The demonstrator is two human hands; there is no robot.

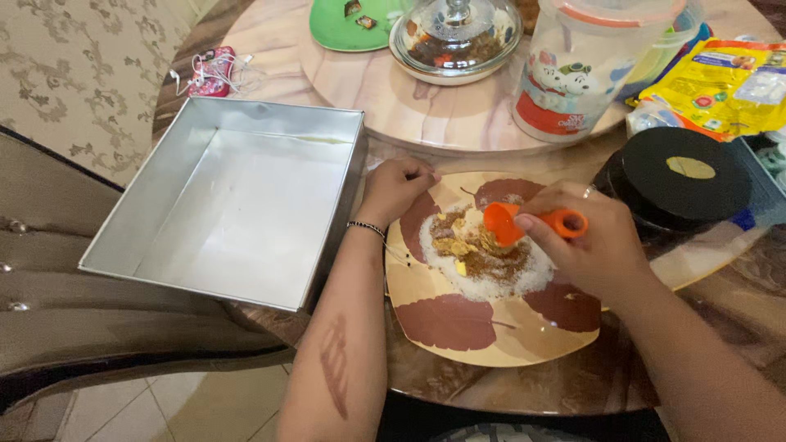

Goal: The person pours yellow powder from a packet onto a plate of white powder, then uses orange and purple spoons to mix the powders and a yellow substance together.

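Over the leaf-patterned plate (491, 327), head view: right hand (594, 245) pinches an orange scoop (512, 223) tilted above the heap of white powder and brown spice (483, 262). Left hand (397, 190) curled shut, empty, steadying the plate's rim beside the square metal tin (237, 205). Risk: powder spilling past the shallow rim if the scoop tips further

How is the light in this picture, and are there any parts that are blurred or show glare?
In the head view the light is soft and even; the metal baking tin shows pale reflections but no hard glare; the glass lid has small bright highlights; the right hand with the orange scoop looks slightly blurred, the left hand sharper; the leaf-patterned plate casts only a weak shadow.
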